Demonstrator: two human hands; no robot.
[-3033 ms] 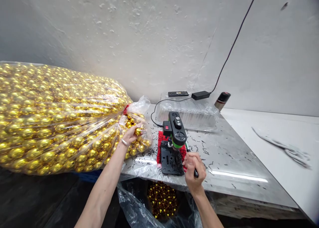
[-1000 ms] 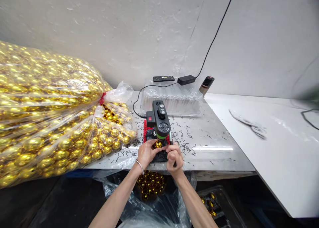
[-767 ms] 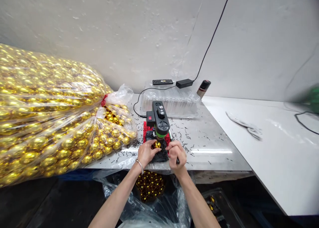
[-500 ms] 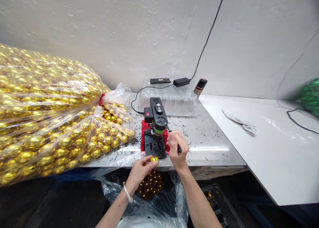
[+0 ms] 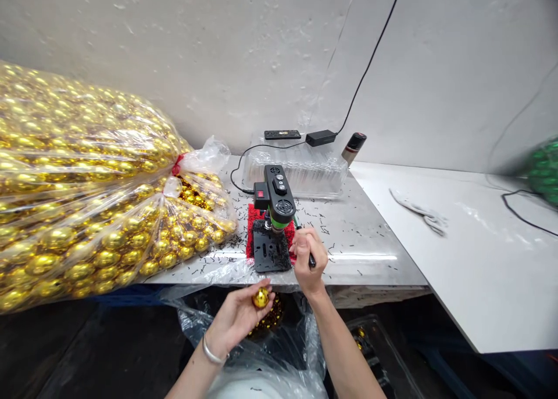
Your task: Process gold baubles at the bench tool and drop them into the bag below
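My left hand [image 5: 238, 316] holds a shiny gold ball [image 5: 260, 298] at its fingertips, palm turned partly up, just in front of the table edge. Below it, more gold balls [image 5: 274, 316] lie in an open clear plastic bag [image 5: 300, 352], partly hidden by the hand. My right hand [image 5: 310, 259] is wrapped round the black-ended lever handle [image 5: 312, 261] of a small bench machine. That machine [image 5: 281, 196] has a black top with a red switch, a green ring and a black slotted base plate [image 5: 267, 254]. Red matting [image 5: 251, 227] shows beneath it.
On the left bulges a large tied bag of gold balls [image 5: 87, 207]. Behind the machine are a clear plastic tray [image 5: 305, 175], a power adapter [image 5: 320, 137] and a spray can [image 5: 354, 146]. Black shavings litter the metal tabletop [image 5: 366, 236]. A glove [image 5: 418, 212] lies on the white table [image 5: 471, 265].
My left hand has drawn down and left, off the base plate's front edge, turning the palm upward with the gold ball. My right hand stays on the lever handle. The view has shifted slightly.
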